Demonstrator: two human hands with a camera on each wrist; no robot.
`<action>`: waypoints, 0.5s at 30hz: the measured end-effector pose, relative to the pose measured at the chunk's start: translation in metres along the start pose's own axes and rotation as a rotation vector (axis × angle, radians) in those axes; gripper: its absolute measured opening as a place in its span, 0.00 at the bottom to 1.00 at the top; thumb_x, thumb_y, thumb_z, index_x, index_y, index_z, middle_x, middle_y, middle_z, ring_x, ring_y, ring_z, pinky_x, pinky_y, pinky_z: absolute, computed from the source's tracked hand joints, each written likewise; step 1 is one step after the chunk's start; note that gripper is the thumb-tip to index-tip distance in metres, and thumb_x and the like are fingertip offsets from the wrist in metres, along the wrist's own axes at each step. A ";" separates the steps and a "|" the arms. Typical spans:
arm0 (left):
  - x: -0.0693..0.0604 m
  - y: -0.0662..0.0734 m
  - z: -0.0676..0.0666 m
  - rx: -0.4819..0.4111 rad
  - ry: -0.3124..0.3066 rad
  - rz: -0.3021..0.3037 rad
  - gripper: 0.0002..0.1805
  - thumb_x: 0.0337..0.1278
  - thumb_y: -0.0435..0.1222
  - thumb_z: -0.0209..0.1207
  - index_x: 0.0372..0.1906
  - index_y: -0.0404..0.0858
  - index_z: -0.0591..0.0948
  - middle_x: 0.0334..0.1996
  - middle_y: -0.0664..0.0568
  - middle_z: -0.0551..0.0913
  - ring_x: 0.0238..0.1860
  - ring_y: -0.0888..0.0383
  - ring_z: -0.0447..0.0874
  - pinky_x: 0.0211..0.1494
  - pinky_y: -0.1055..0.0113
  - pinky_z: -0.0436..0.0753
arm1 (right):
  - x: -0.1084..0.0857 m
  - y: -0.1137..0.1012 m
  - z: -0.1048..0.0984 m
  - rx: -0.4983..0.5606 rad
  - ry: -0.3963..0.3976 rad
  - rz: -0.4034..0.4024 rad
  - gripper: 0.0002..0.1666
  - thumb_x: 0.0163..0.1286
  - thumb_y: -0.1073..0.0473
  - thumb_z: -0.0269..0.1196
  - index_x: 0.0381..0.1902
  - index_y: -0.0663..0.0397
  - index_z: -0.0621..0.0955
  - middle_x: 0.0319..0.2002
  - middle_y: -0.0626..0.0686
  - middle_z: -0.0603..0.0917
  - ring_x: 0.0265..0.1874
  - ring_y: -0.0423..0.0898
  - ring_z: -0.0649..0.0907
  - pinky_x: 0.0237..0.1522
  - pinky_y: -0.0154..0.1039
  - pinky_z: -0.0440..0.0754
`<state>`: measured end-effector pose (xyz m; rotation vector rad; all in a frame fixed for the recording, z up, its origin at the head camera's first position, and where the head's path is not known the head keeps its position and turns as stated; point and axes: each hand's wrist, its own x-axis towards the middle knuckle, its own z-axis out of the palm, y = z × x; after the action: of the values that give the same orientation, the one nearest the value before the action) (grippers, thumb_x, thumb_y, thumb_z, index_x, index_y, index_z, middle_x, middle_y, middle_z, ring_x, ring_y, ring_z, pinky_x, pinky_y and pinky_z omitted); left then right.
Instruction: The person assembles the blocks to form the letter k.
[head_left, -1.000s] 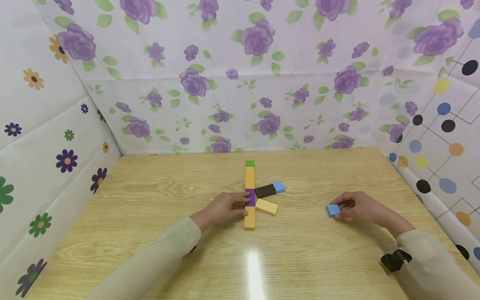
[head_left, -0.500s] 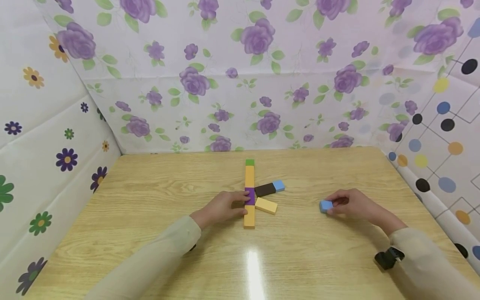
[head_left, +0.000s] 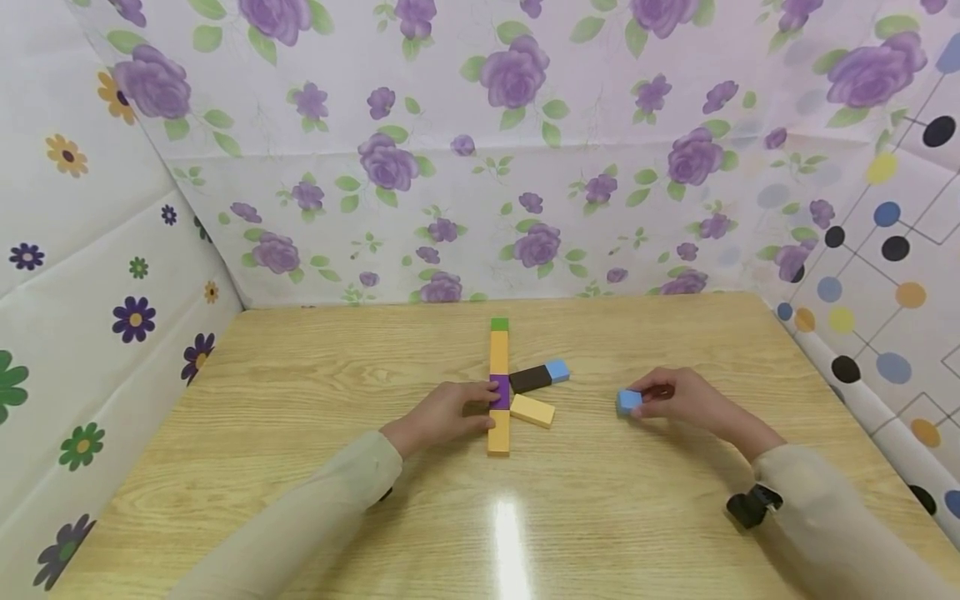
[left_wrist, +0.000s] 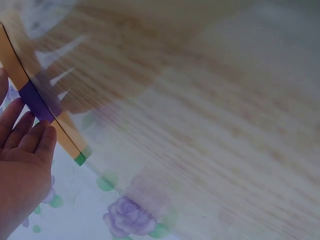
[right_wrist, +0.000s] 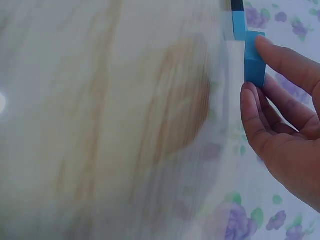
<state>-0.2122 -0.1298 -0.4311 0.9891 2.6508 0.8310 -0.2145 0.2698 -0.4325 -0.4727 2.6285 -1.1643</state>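
In the head view, a straight row of blocks runs away from me: a near orange block (head_left: 498,435), a purple block (head_left: 499,392), a far orange block (head_left: 499,353) and a green block (head_left: 499,324) at the end. My left hand (head_left: 446,418) rests its fairly straight fingertips against the row's left side, around the purple block (left_wrist: 36,102). A small blue block (head_left: 628,403) is pinched between thumb and fingers of my right hand (head_left: 684,402), low over the table. The right wrist view shows this grip on the blue block (right_wrist: 255,59) too.
Angled off the row's right side are a black block (head_left: 530,380) with another blue block (head_left: 557,372) at its end, and a pale yellow block (head_left: 533,412). The wooden table (head_left: 322,358) meets flowered cloth (head_left: 450,208) at the back and patterned cloth at both sides.
My right hand has moved left and slightly away from me with the blue block, closer to the row. The left hand and the other blocks stay where they were.
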 end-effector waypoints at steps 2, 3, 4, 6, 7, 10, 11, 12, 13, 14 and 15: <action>0.000 0.000 0.000 0.003 0.001 0.001 0.26 0.60 0.42 0.63 0.61 0.34 0.76 0.67 0.47 0.70 0.67 0.47 0.67 0.70 0.56 0.66 | 0.003 -0.002 0.003 0.002 -0.003 -0.014 0.22 0.57 0.49 0.72 0.48 0.52 0.84 0.41 0.50 0.83 0.39 0.46 0.81 0.39 0.34 0.81; 0.000 0.000 0.000 0.001 0.001 0.001 0.26 0.60 0.42 0.63 0.61 0.34 0.76 0.67 0.47 0.70 0.67 0.47 0.67 0.70 0.56 0.66 | 0.005 -0.004 0.004 0.003 -0.004 -0.021 0.22 0.57 0.49 0.72 0.48 0.52 0.84 0.41 0.50 0.83 0.38 0.45 0.81 0.39 0.34 0.81; 0.000 0.000 -0.001 0.000 0.001 0.000 0.26 0.60 0.41 0.63 0.61 0.34 0.76 0.67 0.47 0.70 0.67 0.48 0.67 0.70 0.56 0.66 | 0.006 -0.005 0.005 0.004 -0.002 -0.029 0.22 0.57 0.49 0.72 0.48 0.52 0.84 0.41 0.50 0.84 0.38 0.45 0.81 0.39 0.34 0.81; 0.000 0.000 -0.001 -0.003 -0.001 -0.004 0.26 0.60 0.42 0.63 0.61 0.34 0.76 0.67 0.48 0.70 0.68 0.48 0.66 0.70 0.56 0.66 | 0.009 -0.008 0.008 0.006 -0.006 -0.044 0.23 0.57 0.50 0.72 0.48 0.52 0.84 0.41 0.50 0.84 0.38 0.43 0.81 0.38 0.33 0.82; 0.000 0.001 -0.001 -0.003 -0.002 -0.005 0.26 0.60 0.42 0.63 0.61 0.35 0.76 0.67 0.48 0.70 0.68 0.48 0.66 0.70 0.56 0.66 | 0.010 -0.009 0.009 0.008 -0.007 -0.053 0.23 0.57 0.50 0.72 0.48 0.53 0.84 0.40 0.50 0.83 0.37 0.43 0.81 0.38 0.33 0.82; 0.001 0.001 -0.001 0.002 -0.002 -0.001 0.26 0.61 0.42 0.63 0.61 0.34 0.77 0.67 0.47 0.70 0.67 0.48 0.67 0.70 0.56 0.66 | 0.013 -0.013 0.012 0.010 -0.010 -0.072 0.23 0.57 0.51 0.72 0.48 0.54 0.84 0.40 0.50 0.83 0.37 0.42 0.81 0.37 0.33 0.82; 0.001 0.001 -0.001 0.002 -0.001 0.004 0.25 0.61 0.41 0.63 0.60 0.34 0.77 0.67 0.47 0.70 0.67 0.47 0.67 0.69 0.55 0.67 | 0.013 -0.014 0.013 0.011 -0.013 -0.076 0.23 0.57 0.51 0.72 0.48 0.54 0.84 0.40 0.51 0.83 0.37 0.42 0.81 0.37 0.33 0.81; 0.001 0.001 -0.001 0.004 -0.002 0.004 0.25 0.61 0.41 0.63 0.60 0.33 0.77 0.67 0.47 0.70 0.67 0.47 0.67 0.69 0.55 0.67 | 0.014 -0.015 0.014 0.012 -0.016 -0.081 0.23 0.57 0.51 0.72 0.49 0.55 0.84 0.40 0.51 0.83 0.37 0.43 0.81 0.38 0.33 0.81; 0.001 0.001 -0.001 0.004 -0.002 0.004 0.25 0.61 0.41 0.63 0.60 0.33 0.77 0.67 0.47 0.70 0.67 0.47 0.67 0.69 0.55 0.67 | 0.015 -0.017 0.015 0.013 -0.016 -0.081 0.23 0.57 0.51 0.72 0.49 0.55 0.84 0.40 0.51 0.83 0.37 0.43 0.81 0.38 0.33 0.81; 0.001 0.001 -0.001 0.003 -0.002 0.004 0.25 0.61 0.41 0.63 0.60 0.33 0.77 0.67 0.47 0.70 0.67 0.47 0.67 0.69 0.55 0.67 | 0.015 -0.018 0.015 0.013 -0.018 -0.083 0.22 0.57 0.52 0.72 0.49 0.55 0.84 0.40 0.51 0.83 0.37 0.43 0.81 0.38 0.33 0.81; 0.001 0.001 -0.001 0.002 -0.001 0.004 0.25 0.61 0.41 0.63 0.60 0.33 0.77 0.66 0.46 0.70 0.67 0.47 0.67 0.69 0.55 0.67 | 0.016 -0.019 0.016 0.013 -0.019 -0.083 0.22 0.57 0.52 0.72 0.49 0.55 0.84 0.40 0.51 0.83 0.37 0.43 0.81 0.38 0.33 0.81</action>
<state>-0.2128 -0.1292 -0.4299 0.9957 2.6503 0.8291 -0.2202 0.2408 -0.4301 -0.5929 2.6064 -1.1945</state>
